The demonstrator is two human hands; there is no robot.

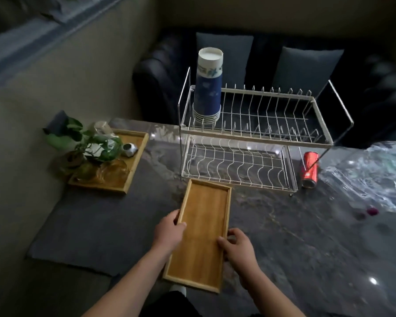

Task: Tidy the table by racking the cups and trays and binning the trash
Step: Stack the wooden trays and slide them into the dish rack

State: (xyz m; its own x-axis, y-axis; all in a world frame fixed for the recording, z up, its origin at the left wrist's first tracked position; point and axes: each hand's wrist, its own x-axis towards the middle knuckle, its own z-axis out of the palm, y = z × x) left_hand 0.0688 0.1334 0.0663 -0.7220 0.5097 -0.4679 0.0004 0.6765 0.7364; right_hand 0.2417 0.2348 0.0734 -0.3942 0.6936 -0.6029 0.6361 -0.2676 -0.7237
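A long empty wooden tray (204, 223) lies lengthwise in front of me, its far end close to the rack's lower tier. My left hand (168, 231) grips its left rim and my right hand (237, 245) grips its right rim. The white two-tier wire rack (256, 133) stands behind it. A tall stack of blue and white paper cups (208, 88) stands upside down on the left end of the rack's upper tier. A red drink can (309, 169) lies on its side by the rack's right leg.
At the left, a second wooden tray (135, 143) carries a leafy plant (87, 143), glassware and a small metal cup (129, 149). Crumpled clear plastic (375, 175) covers the table's right side. A small dark red object (372, 211) lies near it. A dark sofa sits behind.
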